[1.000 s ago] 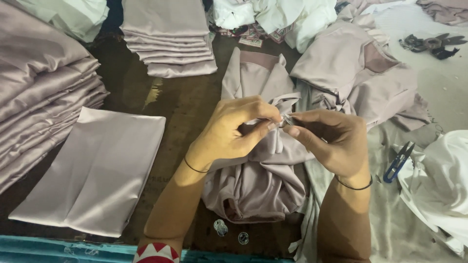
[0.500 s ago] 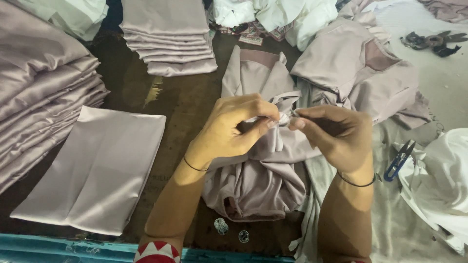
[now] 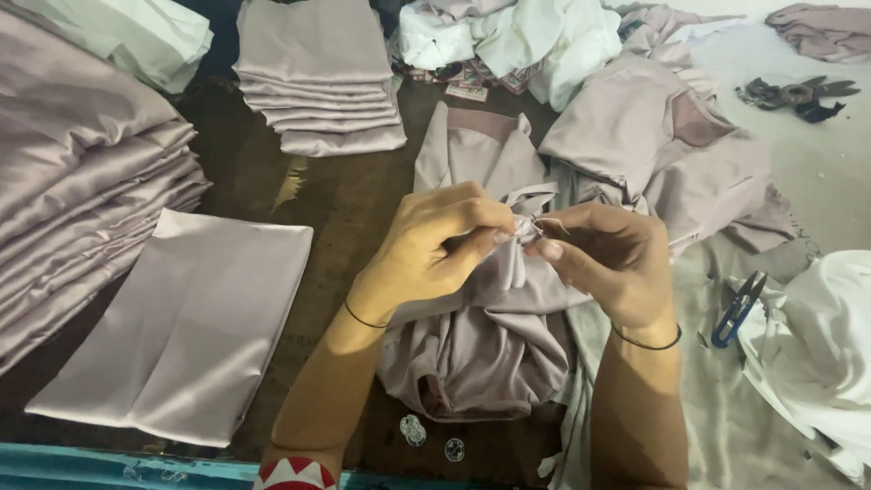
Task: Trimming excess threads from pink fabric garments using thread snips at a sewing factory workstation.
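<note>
Folded cloth [image 3: 186, 331]: lies flat on the tabletop [image 3: 340, 204], left of your arms.
Left hand [image 3: 435, 249]: your grip pinches a bunched garment [image 3: 490, 336] at its top fold.
Change: your hands have drawn closer together, fingertips now almost meeting.
Right hand [image 3: 608, 259]: your grip is narrow on a thin needle [image 3: 549, 223].
Clippers [image 3: 737, 308]: blue, near right.

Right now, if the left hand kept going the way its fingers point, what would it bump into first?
Probably the right hand: the left hand points right, its fingertips almost meeting the right's over the bunched mauve garment.
</note>
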